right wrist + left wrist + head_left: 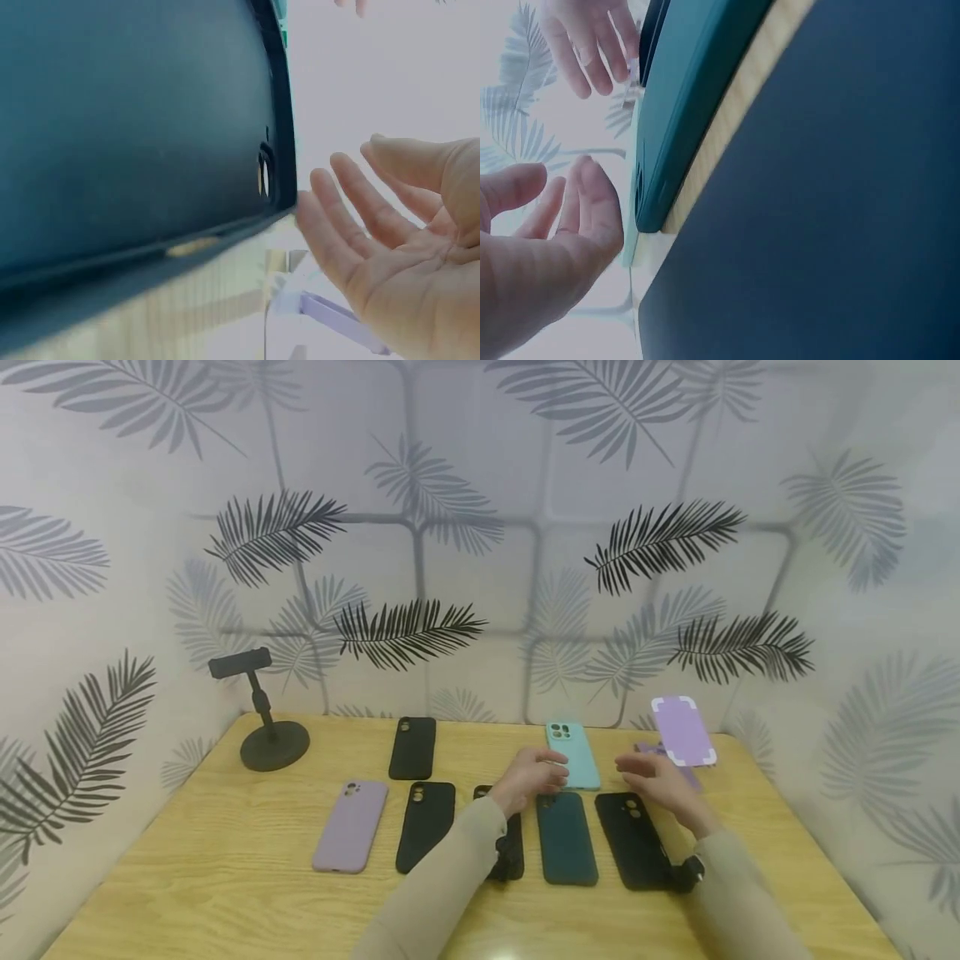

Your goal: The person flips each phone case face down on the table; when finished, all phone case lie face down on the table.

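My left hand (pixel 528 778) hovers at the left edge of a light blue phone case (pixel 577 764), fingers loosely bent and holding nothing. To its right, my right hand (pixel 662 787) is above the upper end of a black phone case (pixel 628 839), its fingers relaxed with nothing between them. A dark teal phone case (pixel 567 845) lies between the two forearms. Under the left wrist, another black phone case (pixel 514 852) is partly hidden. In the right wrist view, a dark case (pixel 135 127) with a camera cutout fills the left side, near the right hand's fingertips.
Farther left on the wooden table (pixel 225 860) lie a lilac phone case (pixel 350 828) and two more black cases, one front (pixel 427 818) and one back (pixel 412 750). A black stand (pixel 274 746) is at the back left. A purple panel with white corners (pixel 684 731) leans at the back right.
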A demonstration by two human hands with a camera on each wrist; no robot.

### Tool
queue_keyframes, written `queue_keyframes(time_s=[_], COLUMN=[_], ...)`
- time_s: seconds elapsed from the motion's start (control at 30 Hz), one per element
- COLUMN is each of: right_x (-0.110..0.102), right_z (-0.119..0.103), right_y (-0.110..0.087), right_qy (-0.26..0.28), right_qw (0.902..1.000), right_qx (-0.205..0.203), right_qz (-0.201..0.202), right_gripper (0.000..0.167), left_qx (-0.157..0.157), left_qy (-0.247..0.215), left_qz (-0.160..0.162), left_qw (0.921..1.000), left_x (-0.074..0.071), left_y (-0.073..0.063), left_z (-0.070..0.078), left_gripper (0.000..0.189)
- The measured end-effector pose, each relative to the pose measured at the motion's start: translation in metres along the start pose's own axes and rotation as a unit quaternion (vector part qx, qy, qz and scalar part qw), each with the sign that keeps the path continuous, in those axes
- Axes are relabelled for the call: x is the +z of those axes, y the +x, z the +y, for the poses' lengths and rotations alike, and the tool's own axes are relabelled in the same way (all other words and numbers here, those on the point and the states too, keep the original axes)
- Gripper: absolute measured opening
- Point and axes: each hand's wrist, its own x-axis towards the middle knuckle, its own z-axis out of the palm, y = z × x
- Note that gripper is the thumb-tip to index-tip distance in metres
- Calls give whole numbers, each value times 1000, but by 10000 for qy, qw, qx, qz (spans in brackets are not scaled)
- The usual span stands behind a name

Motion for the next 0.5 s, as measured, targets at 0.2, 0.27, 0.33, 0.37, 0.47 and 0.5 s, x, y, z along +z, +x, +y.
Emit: queue_keyframes(time_s=[0.2, 0.27, 0.33, 0.37, 0.47, 0.5], right_x=[-9, -13, -17, -19, -23, -24], right_z=[-3, -3, -3, -3, -1, 0], right_y=[-13, -16, -19, -20, -25, -27], right_qy=[-151, -110, -125, -113, 78, 154], right_qw=[9998, 9998, 9996, 9994, 9978, 9967], right_qx=[94, 44, 10, 40, 205, 275], right_qz=[-84, -136, -253, -323, -630, -744], right_gripper=[41, 42, 42, 42, 44, 45], left_qx=[-165, -240, -305, -317, -298, -292], left_qy=[65, 83, 105, 106, 125, 96], left_qz=[-379, -499, -618, -689, -919, -994], left_qw=[9991, 9984, 9976, 9971, 9952, 9946], left_x=[10, 13, 18, 20, 26, 28], left_y=[-9, -14, -19, -21, -27, -28], left_z=[3, 6, 8, 8, 9, 9], left_gripper=[34, 35, 36, 36, 38, 39])
